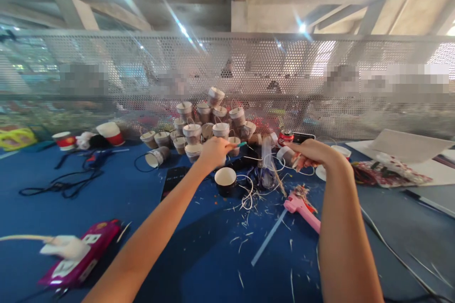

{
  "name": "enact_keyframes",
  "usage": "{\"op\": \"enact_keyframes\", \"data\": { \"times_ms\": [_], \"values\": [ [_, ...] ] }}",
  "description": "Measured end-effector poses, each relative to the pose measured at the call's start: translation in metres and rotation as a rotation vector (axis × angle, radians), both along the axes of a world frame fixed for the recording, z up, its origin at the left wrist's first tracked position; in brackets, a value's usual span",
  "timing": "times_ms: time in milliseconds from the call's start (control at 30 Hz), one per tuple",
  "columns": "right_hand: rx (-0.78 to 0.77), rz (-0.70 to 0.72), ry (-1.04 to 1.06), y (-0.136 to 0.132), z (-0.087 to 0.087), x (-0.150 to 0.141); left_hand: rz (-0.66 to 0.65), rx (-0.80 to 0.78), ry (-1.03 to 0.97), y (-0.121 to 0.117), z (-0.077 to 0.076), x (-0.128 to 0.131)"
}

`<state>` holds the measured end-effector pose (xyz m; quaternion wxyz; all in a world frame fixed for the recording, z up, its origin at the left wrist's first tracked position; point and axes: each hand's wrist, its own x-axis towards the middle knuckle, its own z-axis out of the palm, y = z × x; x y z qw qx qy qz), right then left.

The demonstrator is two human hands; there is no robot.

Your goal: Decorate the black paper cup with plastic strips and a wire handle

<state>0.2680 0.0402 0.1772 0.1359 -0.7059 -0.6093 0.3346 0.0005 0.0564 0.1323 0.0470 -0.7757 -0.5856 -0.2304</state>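
My left hand [215,152] is closed on a thin teal object [241,144], its kind hidden by my fingers. It is in front of a stack of wrapped cups [192,133] with wire or string loops. Just below it stands a dark cup with a white inside [225,177]. My right hand [304,154] reaches down at the right, thumb and curled fingers around a small tilted wrapped cup [284,155]; the fingertips are blurred. A red can [285,138] is right behind it. White cord [246,194] loops between the hands.
A pink glue gun [302,210] with a clear stick lies near my right forearm. At lower left is a purple power strip [83,255]. A phone [173,182] lies beside my left forearm. String scraps litter the blue table [199,255]; a perforated metal screen [213,66] stands behind.
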Motion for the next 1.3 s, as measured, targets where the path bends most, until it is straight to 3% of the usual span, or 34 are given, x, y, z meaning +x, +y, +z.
{"op": "enact_keyframes", "data": {
  "times_ms": [100,167,233,333,500,600,733,867,1067,1300],
  "values": [
    [-0.06,0.068,-0.014,0.001,-0.002,0.001,-0.121,-0.095,-0.051,0.0,-0.022,0.021],
    [-0.122,0.133,-0.018,0.002,-0.005,0.0,-0.309,0.01,-0.03,-0.002,-0.03,0.031],
    [-0.173,0.18,-0.005,0.002,-0.008,-0.002,-0.419,0.145,0.019,-0.006,-0.033,0.036],
    [-0.175,0.187,0.008,0.002,-0.009,-0.007,-0.44,0.202,0.075,-0.01,-0.03,0.035],
    [-0.136,0.204,-0.049,0.0,-0.006,-0.012,-0.405,0.021,0.054,-0.009,-0.027,0.031],
    [-0.139,0.235,-0.058,0.001,-0.005,-0.012,-0.431,-0.027,-0.017,-0.008,-0.029,0.033],
    [-0.159,0.242,-0.071,0.001,-0.006,-0.012,-0.41,-0.074,0.03,-0.01,-0.031,0.035],
    [-0.151,0.218,-0.041,0.002,-0.007,-0.011,-0.347,-0.076,0.157,-0.012,-0.03,0.035],
    [-0.152,0.165,-0.095,0.014,-0.017,0.001,-0.556,0.059,0.172,-0.01,-0.027,0.032],
    [-0.145,0.164,-0.081,0.019,-0.022,0.012,-0.481,-0.027,0.185,-0.01,-0.024,0.031]
  ]
}}
